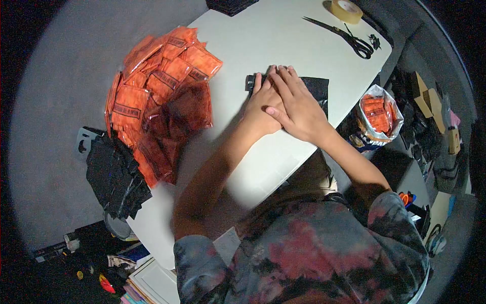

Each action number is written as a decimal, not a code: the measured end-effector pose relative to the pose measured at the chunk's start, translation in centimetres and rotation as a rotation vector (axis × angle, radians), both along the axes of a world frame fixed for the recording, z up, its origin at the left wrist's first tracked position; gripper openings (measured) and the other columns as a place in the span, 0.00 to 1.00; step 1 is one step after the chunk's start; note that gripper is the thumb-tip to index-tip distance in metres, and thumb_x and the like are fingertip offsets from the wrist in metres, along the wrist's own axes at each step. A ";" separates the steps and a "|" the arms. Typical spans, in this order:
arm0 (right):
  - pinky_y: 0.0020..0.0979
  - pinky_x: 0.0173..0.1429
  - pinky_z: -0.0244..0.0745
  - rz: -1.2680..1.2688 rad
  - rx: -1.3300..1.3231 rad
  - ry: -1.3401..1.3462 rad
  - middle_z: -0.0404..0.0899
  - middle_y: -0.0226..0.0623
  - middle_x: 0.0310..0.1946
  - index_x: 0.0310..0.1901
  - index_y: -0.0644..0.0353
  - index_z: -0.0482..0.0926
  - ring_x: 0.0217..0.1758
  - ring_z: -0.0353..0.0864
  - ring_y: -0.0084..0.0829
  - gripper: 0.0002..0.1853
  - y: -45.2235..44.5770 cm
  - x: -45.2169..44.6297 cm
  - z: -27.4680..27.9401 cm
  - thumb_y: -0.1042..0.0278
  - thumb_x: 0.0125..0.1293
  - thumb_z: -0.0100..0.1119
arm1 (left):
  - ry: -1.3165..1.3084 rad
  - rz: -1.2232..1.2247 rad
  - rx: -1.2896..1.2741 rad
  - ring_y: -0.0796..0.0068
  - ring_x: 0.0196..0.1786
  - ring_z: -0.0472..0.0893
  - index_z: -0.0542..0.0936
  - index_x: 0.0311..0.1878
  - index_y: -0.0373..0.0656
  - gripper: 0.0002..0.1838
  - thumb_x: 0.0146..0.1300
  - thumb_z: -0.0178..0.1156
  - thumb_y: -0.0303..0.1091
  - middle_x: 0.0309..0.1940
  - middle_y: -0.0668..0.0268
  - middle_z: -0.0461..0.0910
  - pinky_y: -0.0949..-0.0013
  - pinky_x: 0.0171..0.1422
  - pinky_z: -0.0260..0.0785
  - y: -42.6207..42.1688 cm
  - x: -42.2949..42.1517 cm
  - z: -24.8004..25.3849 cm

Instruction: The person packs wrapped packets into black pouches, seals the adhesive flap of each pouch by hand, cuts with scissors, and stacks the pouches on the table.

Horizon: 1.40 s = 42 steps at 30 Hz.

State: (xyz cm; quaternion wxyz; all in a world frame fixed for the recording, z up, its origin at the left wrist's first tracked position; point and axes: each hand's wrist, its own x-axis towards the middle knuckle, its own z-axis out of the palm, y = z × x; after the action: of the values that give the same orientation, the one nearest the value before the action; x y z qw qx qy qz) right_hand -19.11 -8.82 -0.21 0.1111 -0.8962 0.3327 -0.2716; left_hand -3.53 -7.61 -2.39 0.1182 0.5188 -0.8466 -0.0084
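Note:
A flat black plastic bag (317, 92) lies on the white table (243, 45), mostly covered by my hands. My left hand (259, 110) presses flat on its left part, fingers stretched out. Laid partly over it is my right hand (302, 110), also flat, its fingers crossing the left fingers and its thumb across the back of the left hand. Neither hand is wrapped around anything. Whether something lies inside or under the bag is hidden.
Orange packets (169, 76) with dark labels are heaped at the left. Black plastic bags (114, 175) hang by the left edge. Scissors (344, 36) and a tape roll (347, 10) lie at the far right. An open bag of orange packets (379, 114) stands beside the table.

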 end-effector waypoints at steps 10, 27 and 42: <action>0.63 0.84 0.46 -0.096 0.086 0.148 0.52 0.64 0.81 0.81 0.69 0.50 0.86 0.50 0.60 0.58 0.5 -1.7 -0.3 0.20 0.71 0.43 | 0.042 0.042 0.014 0.37 0.85 0.50 0.61 0.80 0.32 0.35 0.76 0.50 0.44 0.81 0.41 0.57 0.33 0.85 0.44 0.1 0.1 0.2; 0.43 0.42 0.80 -0.539 0.401 -0.001 0.87 0.53 0.29 0.44 0.72 0.87 0.31 0.88 0.45 0.28 2.2 -9.9 4.0 0.47 0.76 0.61 | 0.769 0.117 0.301 0.68 0.49 0.87 0.82 0.55 0.34 0.18 0.75 0.64 0.40 0.46 0.56 0.89 0.64 0.57 0.78 -3.3 4.2 3.0; 0.23 0.26 0.59 0.103 1.003 -0.646 0.75 0.17 0.20 0.34 0.60 0.87 0.23 0.68 0.12 0.12 -5.1 -1.2 1.8 0.60 0.70 0.73 | 1.250 0.390 0.418 0.82 0.37 0.84 0.84 0.50 0.38 0.15 0.75 0.66 0.42 0.37 0.69 0.87 0.77 0.41 0.75 3.5 9.9 3.5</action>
State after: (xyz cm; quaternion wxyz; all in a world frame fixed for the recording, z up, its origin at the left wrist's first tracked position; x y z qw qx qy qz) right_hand -20.34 -13.88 1.63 0.6290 -0.6215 0.3259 -0.3344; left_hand 6.34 -4.06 1.08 0.4812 0.5716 -0.4912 -0.4478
